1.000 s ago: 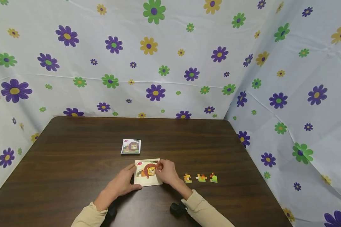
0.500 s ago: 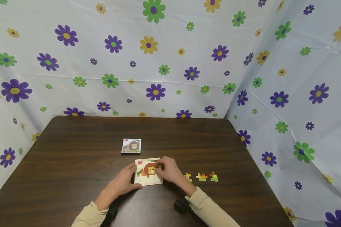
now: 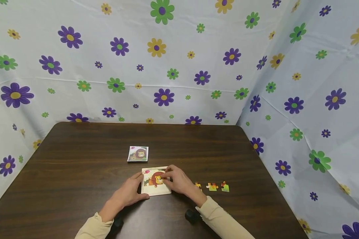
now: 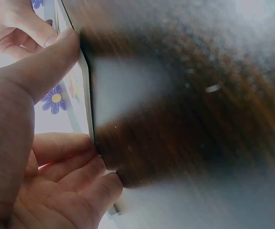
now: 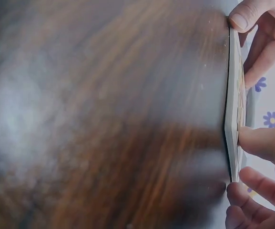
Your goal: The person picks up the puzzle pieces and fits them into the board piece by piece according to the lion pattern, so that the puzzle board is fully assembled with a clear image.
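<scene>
Well inside the worktop's far edge (image 3: 86, 159), I had my left hand (image 3: 127, 192) gripping the lion puzzle board (image 3: 156, 191) by its left side; my right hand (image 3: 179, 181), thumb and forefinger parted, touched its right.

The left hand (image 4: 13, 133) grips a pale board (image 4: 88, 100) — thumb near a corner, bent fingers along the edge. Beyond the thumb — the right hand (image 4: 25, 26); beside the fingertips, dark table (image 4: 175, 152); behind the fingers, flowered cloth (image 4: 55, 99).
</scene>
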Demonstrator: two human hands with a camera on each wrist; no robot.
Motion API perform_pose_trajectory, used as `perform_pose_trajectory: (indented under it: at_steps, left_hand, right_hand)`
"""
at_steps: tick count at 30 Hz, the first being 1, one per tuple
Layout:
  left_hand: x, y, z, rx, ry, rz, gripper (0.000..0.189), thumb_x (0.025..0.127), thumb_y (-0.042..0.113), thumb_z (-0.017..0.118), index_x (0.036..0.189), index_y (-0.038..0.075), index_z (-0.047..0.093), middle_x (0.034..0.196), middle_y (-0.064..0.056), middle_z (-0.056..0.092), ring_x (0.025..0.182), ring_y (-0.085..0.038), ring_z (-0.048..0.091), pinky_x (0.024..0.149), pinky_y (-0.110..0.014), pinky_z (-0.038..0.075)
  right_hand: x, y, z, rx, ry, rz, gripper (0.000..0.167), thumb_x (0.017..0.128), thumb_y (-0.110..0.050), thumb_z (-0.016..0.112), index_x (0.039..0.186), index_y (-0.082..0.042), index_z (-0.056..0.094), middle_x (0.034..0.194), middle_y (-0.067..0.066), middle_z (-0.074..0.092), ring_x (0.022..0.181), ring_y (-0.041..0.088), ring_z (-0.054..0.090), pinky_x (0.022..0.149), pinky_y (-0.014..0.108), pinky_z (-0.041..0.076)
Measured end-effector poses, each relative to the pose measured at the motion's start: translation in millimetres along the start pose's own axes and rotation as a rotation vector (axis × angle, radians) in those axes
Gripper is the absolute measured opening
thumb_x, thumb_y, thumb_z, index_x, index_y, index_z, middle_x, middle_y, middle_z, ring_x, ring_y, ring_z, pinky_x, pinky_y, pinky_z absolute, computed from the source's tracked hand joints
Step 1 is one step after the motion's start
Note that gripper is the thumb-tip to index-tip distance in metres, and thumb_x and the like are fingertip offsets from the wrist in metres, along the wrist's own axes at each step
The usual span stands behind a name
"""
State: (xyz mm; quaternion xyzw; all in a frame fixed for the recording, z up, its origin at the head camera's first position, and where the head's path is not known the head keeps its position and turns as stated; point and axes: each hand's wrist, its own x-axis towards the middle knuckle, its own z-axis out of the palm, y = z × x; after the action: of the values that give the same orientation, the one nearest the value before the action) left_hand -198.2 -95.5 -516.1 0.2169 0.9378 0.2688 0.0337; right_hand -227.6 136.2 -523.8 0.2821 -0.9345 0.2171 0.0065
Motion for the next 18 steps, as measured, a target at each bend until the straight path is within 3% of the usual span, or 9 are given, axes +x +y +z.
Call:
perform_pose_trajectory:
  at_steps: [5, 11, 15, 18]
  left_hand:
    - [1.4, -1.2, 1.2, 0.006, 0.026, 0.011, 0.076, 0.067, 0.030, 0.088, 0.122, -0.010, 0.055, 0.130, -0.030, 0.051, 0.115, -0.042, 0.055, 0.094, -0.049, 0.046]
    - [0.6, -0.4, 2.3, 0.007, 0.030, 0.021, 0.076, 0.067, 0.030, 0.088, 0.121, -0.011, 0.056, 0.130, -0.030, 0.051, 0.114, -0.042, 0.055, 0.094, -0.049, 0.047]
    - [-1.2, 1.1, 1.5, -0.005, 0.013, 0.004, 0.078, 0.067, 0.031, 0.088, 0.123, -0.011, 0.055, 0.131, -0.030, 0.050, 0.116, -0.042, 0.054, 0.094, -0.049, 0.046]
    - [-2.0, 1.4, 0.9, -0.002, 0.006, -0.006, 0.079, 0.066, 0.032, 0.088, 0.124, -0.011, 0.055, 0.132, -0.030, 0.050, 0.116, -0.042, 0.054, 0.095, -0.049, 0.046]
  right_hand:
    - [2.8, 0, -1, 0.038, 0.099, -0.042, 0.019, 0.088, -0.015, 0.069, 0.106, -0.013, 0.075, 0.104, 0.002, 0.064, 0.086, 0.013, 0.058, 0.074, 0.024, 0.050]
    - [3.5, 3, 8, 0.279, 0.287, -0.038, 0.009, 0.086, -0.007, 0.071, 0.093, -0.008, 0.076, 0.089, 0.001, 0.073, 0.077, 0.008, 0.063, 0.069, 0.024, 0.053]
    - [2.5, 6, 14, 0.404, 0.278, -0.057, 0.010, 0.084, -0.003, 0.072, 0.091, -0.008, 0.077, 0.088, 0.001, 0.073, 0.074, 0.003, 0.061, 0.067, 0.021, 0.053]
    - [3.3, 8, 18, 0.376, 0.251, -0.136, 0.010, 0.082, -0.002, 0.073, 0.089, -0.009, 0.077, 0.087, 0.000, 0.073, 0.075, 0.003, 0.061, 0.067, 0.019, 0.051]
